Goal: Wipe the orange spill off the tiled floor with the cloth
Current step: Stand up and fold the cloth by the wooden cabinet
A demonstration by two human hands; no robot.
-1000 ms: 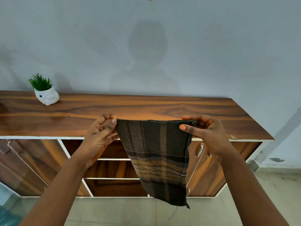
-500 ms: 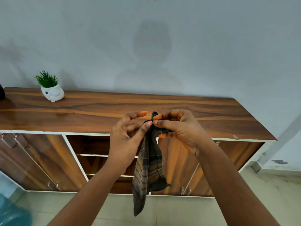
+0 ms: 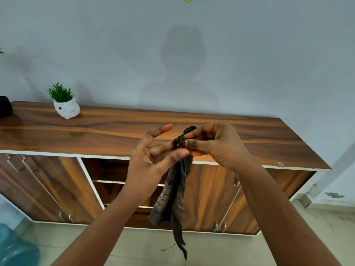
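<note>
A dark brown checked cloth (image 3: 173,198) hangs folded in a narrow strip in front of the wooden cabinet. My right hand (image 3: 215,144) pinches its top corners together. My left hand (image 3: 151,160) meets it from the left, thumb and middle fingers on the cloth's top, index finger raised. The cloth's lower end dangles above the tiled floor (image 3: 221,248), with a loose thread trailing. No orange spill shows in this view.
A long wooden sideboard (image 3: 96,129) with doors and open shelves stands against the grey wall. On it sit a white owl pot with a green plant (image 3: 66,106) and a black object (image 3: 4,109) at the far left. A blue water bottle (image 3: 15,248) stands bottom left.
A second ago the cloth was held spread wide between both hands. The hands came together and folded it in half; now it hangs as a narrow strip and my left index finger has lifted.
</note>
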